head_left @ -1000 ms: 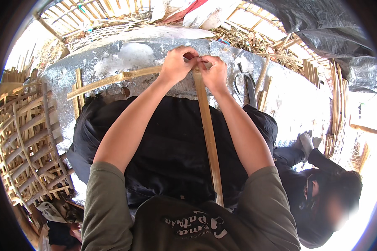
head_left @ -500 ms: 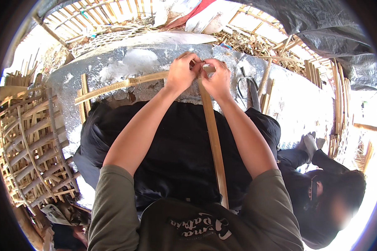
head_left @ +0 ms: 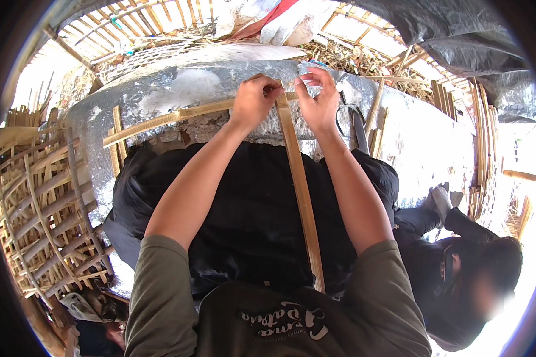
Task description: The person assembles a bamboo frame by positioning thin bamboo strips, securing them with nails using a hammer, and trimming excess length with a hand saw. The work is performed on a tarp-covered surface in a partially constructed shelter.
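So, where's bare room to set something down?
Silvery sheet looks bare beyond the crosswise tan bamboo strip, left of the left hand, and, though glaring, between short bamboo pieces and tall slats at right. Crowded: by the right hand, with a lengthwise tan strip one side, a dark straight tool the other.

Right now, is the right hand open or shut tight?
Open. The right hand has its thumb apart from its fingers, with a gap showing between them.

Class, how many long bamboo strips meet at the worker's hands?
2: the sideways strip, reaching in from the left, and the lengthwise strip, running down over the black cloth. The left hand may hide more.
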Demonstrator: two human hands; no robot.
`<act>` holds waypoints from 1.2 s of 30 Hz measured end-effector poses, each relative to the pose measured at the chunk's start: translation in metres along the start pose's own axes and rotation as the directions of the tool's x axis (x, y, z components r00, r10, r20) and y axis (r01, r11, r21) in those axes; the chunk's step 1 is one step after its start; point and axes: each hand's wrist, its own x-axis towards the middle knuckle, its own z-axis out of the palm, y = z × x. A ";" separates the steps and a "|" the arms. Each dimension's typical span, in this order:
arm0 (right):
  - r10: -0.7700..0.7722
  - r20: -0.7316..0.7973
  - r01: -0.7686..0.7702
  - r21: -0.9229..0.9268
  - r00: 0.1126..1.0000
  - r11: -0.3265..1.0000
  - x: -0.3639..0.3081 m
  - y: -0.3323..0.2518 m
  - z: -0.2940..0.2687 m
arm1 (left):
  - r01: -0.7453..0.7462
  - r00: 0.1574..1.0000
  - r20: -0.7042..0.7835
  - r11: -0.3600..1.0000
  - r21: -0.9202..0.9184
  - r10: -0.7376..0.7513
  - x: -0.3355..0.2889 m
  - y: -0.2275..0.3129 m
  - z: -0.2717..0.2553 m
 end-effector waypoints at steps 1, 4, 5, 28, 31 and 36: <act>0.018 0.018 -0.017 -0.016 1.000 1.000 0.000 0.001 -0.003 | -0.026 1.000 -0.005 1.000 0.005 0.026 0.000 0.000 0.001; 0.242 0.374 -0.131 -0.298 0.895 0.945 0.001 -0.029 -0.022 | -0.060 0.998 -0.020 0.998 0.022 0.061 -0.002 -0.007 0.000; 0.247 0.479 -0.024 -0.425 0.842 0.905 -0.001 -0.040 -0.031 | -0.053 0.998 -0.015 0.998 0.017 0.053 -0.001 -0.008 0.001; 0.401 0.558 0.172 -0.713 0.726 0.680 -0.098 -0.100 -0.054 | 0.005 0.999 -0.032 1.000 -0.018 -0.006 -0.002 0.003 0.001; 0.376 0.543 0.179 -0.716 0.751 0.675 -0.101 -0.096 -0.051 | 0.046 0.998 -0.042 0.998 -0.034 -0.047 -0.002 0.002 0.003; 0.363 0.527 0.163 -0.710 0.769 0.685 -0.101 -0.097 -0.049 | 0.022 0.999 -0.042 0.999 -0.035 -0.024 -0.001 0.002 0.002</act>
